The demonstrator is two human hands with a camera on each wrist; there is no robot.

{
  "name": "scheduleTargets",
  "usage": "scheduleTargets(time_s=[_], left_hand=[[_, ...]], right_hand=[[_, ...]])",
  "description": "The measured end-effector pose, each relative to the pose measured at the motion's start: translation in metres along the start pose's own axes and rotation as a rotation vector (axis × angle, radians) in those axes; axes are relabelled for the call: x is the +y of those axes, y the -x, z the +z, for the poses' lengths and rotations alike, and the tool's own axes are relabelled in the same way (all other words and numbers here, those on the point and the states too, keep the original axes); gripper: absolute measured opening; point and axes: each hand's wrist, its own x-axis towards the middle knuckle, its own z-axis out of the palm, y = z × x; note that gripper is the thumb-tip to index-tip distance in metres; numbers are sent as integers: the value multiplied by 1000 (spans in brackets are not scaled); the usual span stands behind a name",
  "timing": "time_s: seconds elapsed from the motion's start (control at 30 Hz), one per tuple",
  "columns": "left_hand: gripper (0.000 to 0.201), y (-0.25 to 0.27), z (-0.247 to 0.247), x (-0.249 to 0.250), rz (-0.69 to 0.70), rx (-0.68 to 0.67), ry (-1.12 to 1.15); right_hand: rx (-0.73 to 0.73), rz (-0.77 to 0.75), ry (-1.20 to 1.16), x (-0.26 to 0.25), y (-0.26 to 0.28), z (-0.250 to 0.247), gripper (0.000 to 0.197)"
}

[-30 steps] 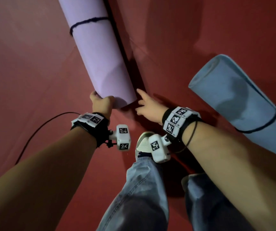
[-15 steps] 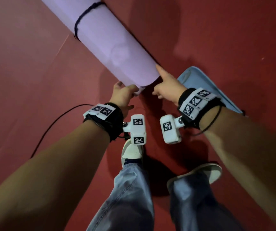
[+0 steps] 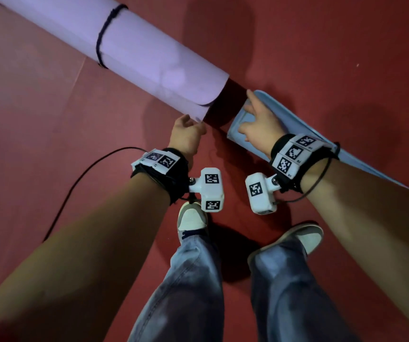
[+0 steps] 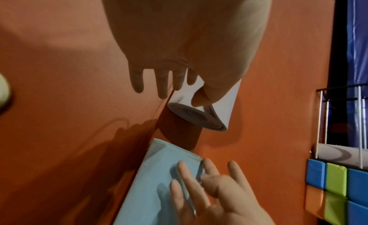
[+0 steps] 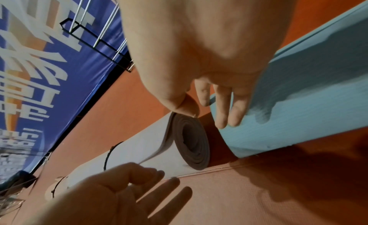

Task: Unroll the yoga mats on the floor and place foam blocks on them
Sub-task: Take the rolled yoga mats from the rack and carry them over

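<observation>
A rolled purple yoga mat (image 3: pixel 149 58), tied with a black cord (image 3: pixel 102 38), lies slantwise on the red floor. My left hand (image 3: pixel 187 130) is at its near end with straight fingers. In the left wrist view the thumb seems to touch the purple mat (image 4: pixel 199 118) at its loose flap. A rolled light blue mat (image 3: pixel 297 124) lies to the right. My right hand (image 3: pixel 257 122) rests on its end, and its fingers lie flat on the blue mat (image 4: pixel 155 173). Coloured foam blocks (image 4: pixel 338 189) are stacked at the floor's edge.
A wire rack (image 4: pixel 338 118) holding a pale roll stands above the blocks, with a blue banner (image 5: pixel 49 71) behind it. A black cable (image 3: pixel 80 178) runs across the floor on the left. My shoes (image 3: pixel 191 218) stand just behind the two mat ends.
The purple mat has swung to lie more crosswise. My left hand has let go of its end. My right hand has moved from the purple mat onto the blue mat's end.
</observation>
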Motion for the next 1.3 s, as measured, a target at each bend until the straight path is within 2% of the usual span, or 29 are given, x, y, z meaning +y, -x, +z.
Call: scheduleTargets(time_s=[0.1,0.23,0.4,0.5,0.7,0.83,0.97,1.17,1.3], left_hand=[[59,36,-1,6,-13,21,-64],[54,117,-4,47,-14,53,-65],[45,251,-23,142,62,106,-17],[40,331,-37,199,97,146,79],[35,479,-56,299,309,145,174],[35,536,-64,346,423,157,142],[33,577,-67,394,464,57,115],[32,608,-79,499,546,11,134],[33,623,-91,574,678,-70,73]], right_hand=[[16,74,-74,-9,30,-12,87],[-21,88,-124,-48,77,-41,95],[-72,21,-158,-169,187,-117,78],[-76,-35,-151,-235,259,-169,76],[2,-179,-180,-343,375,-255,70],[3,-248,-257,-391,426,-286,67],[13,-277,-326,-436,460,-315,66],[107,-361,-373,-526,487,-359,62],[174,-417,-399,-586,498,-382,62]])
